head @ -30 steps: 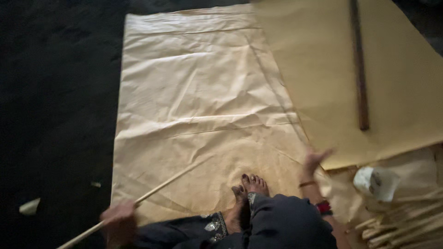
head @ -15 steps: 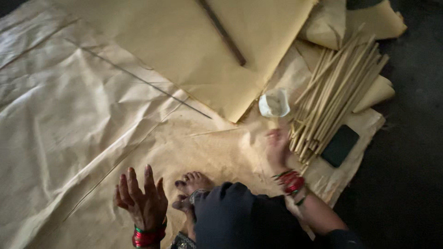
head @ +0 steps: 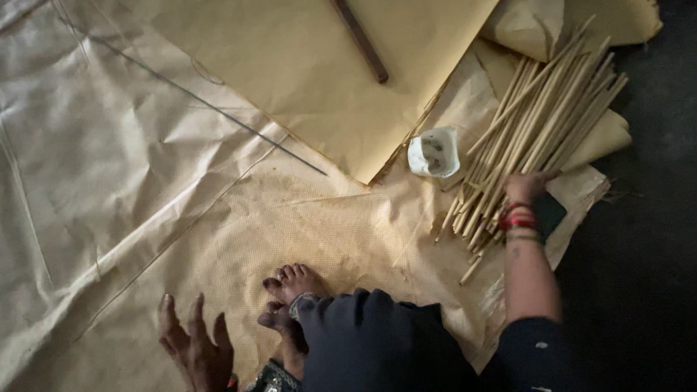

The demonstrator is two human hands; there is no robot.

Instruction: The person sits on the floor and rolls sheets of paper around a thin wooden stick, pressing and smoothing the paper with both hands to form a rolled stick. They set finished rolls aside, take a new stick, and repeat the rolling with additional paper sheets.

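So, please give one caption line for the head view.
Right hand reaches into stick bundle; left hand rests on tan paper.

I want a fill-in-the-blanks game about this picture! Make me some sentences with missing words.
1. The right hand rests on a bundle of thin ____.
2. The left hand lies flat on the tan paper with its fingers ____.
3. The small white cup sits just to the ____ of the bundle.
4. The dark bar lies on a sheet of ____.

Missing words: sticks; spread; left; paper
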